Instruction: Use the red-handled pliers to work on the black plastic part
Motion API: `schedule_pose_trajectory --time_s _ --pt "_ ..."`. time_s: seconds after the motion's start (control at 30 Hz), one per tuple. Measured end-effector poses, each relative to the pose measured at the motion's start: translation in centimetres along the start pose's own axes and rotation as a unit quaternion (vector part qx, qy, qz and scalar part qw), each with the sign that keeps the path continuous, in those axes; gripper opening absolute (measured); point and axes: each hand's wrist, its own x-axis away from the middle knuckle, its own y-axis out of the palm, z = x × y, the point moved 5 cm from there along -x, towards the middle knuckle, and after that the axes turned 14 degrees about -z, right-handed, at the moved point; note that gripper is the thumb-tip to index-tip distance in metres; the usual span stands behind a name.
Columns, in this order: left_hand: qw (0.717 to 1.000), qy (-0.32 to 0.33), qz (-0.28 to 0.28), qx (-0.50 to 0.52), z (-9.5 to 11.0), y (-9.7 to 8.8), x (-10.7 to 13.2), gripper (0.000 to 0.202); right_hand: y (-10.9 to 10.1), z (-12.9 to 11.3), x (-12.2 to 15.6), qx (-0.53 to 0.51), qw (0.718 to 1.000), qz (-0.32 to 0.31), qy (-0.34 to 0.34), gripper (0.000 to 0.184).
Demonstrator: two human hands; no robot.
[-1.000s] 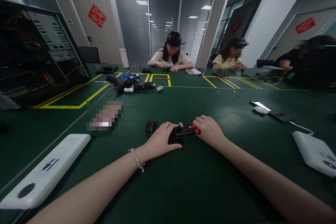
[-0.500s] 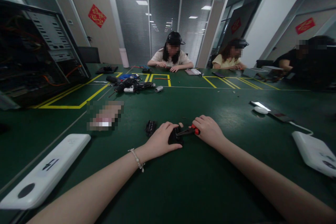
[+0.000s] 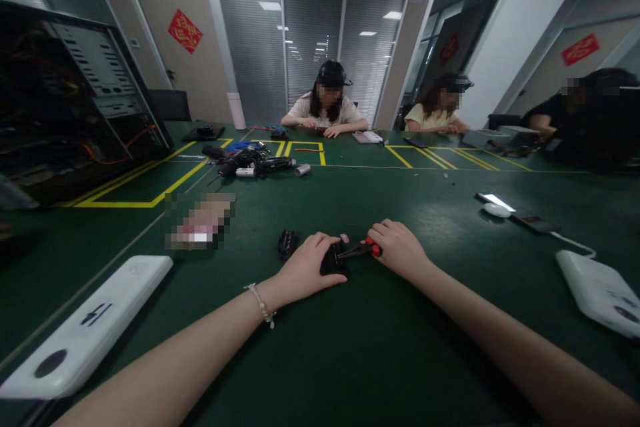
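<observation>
My left hand [image 3: 306, 268] is closed over a small black part [image 3: 333, 260] that rests on the green table mat [image 3: 350, 347]. My right hand [image 3: 399, 248] grips a red-handled tool [image 3: 371, 249], whose dark metal tip reaches left into the black part. A second small black piece [image 3: 287, 243] lies just left of my left hand. A tiny pale bit [image 3: 345, 238] sits just beyond the black part. I wear a bead bracelet [image 3: 263, 304] on the left wrist.
A white power bank [image 3: 83, 330] lies at near left, another white device [image 3: 600, 290] with a cable at near right. A phone and mouse [image 3: 497, 208] sit right, tools [image 3: 250, 161] lie mid-table, an open computer case [image 3: 75, 93] stands at left. Other people sit across.
</observation>
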Motion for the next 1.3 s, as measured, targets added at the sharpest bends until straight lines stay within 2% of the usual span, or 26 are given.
schedule_pose_trajectory --time_s 1.3 --pt "1.0 -0.007 -0.006 0.006 -0.16 0.02 -0.1 0.058 -0.03 0.14 -0.04 -0.06 0.998 0.021 -0.017 0.012"
